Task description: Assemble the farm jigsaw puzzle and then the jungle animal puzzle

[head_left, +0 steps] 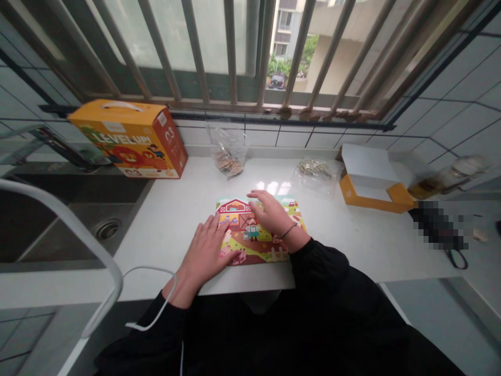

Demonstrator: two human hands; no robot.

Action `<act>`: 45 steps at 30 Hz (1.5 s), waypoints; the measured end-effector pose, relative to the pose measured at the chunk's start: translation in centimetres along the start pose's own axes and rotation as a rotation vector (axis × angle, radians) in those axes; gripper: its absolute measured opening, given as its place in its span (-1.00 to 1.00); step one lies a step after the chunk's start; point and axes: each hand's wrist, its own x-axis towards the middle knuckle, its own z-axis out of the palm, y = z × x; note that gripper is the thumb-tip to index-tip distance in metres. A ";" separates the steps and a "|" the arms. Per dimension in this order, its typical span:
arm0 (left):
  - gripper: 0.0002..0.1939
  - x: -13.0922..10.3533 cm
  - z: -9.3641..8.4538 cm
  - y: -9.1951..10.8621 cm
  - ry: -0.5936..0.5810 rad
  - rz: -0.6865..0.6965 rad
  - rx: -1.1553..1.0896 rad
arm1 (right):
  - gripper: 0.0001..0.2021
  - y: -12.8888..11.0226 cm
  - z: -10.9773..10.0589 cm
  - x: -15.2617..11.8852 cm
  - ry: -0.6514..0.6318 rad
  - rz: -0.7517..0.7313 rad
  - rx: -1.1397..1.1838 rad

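Head cam: farm-scene board flat on white counter, pic side up. L hand opened nearly flat, gripping nothing, across board's 8–9 o'clock edge — most of board at its 2–3 o'clock. R hand also open, fingers loosely extended, nothing in grip, over board's 1 o'clock part — board's middle at its 7 o'clock. Fr. board: orange LEVEL UP! box at 10 o'clock, bag w/ brown pcs at 11, bag w/ greenish bits betw. 1 & 2, open yellow box at 2.
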 end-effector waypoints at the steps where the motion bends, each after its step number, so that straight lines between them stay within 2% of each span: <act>1: -0.07 -0.3 -0.1 0.2 -0.018 0.030 -0.002 | -0.68 1.7 -2.2 -0.2 0.096 0.008 -0.039; 4: 0.13 -0.6 -0.4 0.4 -0.085 0.085 0.001 | -0.73 7.5 -8.5 -1.6 0.340 0.086 -0.256; 7: 0.22 -0.6 -0.5 0.2 -0.134 0.080 0.027 | -0.69 13.1 -12.3 -3.7 0.388 0.197 -0.434; 9: 0.19 -0.4 -0.6 0.1 -0.145 0.075 0.034 | -0.47 15.9 -13.0 -4.8 0.314 0.281 -0.497; 11: 0.15 -0.3 -0.6 0.1 -0.140 0.079 0.028 | -0.29 17.7 -12.9 -5.5 0.223 0.352 -0.523; 12: 0.13 -0.1 -0.5 0.1 -0.131 0.080 0.023 | -0.29 18.4 -12.7 -5.6 0.193 0.374 -0.524; 14: 0.10 0.3 -0.3 0.4 -0.113 0.080 0.015 | -0.44 19.1 -12.3 -5.4 0.175 0.388 -0.502; 17: 0.05 1.5 0.0 1.1 -0.100 0.098 -0.001 | -0.70 19.4 -12.2 -4.7 0.189 0.378 -0.443; 20: -0.01 3.0 0.1 2.1 -0.125 0.155 -0.018 | -0.80 19.4 -12.6 -4.2 0.209 0.374 -0.421; 23: -0.07 4.5 0.1 3.2 -0.163 0.182 -0.016 | -0.77 19.1 -13.2 -3.9 0.287 0.392 -0.423; 29: -0.15 7.4 0.7 5.3 -0.212 0.205 -0.030 | -0.71 17.8 -14.0 -3.9 0.631 0.362 -0.349; 35: -0.24 9.6 1.0 6.7 -0.201 0.244 -0.067 | -0.67 16.4 -14.5 -4.0 0.806 0.332 -0.271; 40: -0.30 10.1 1.4 6.9 -0.198 0.236 -0.077 | -0.62 14.6 -14.7 -4.2 0.904 0.318 -0.217; 45: -0.36 11.7 2.1 7.3 -0.143 0.239 -0.090 | -0.61 13.5 -14.8 -4.5 0.895 0.324 -0.212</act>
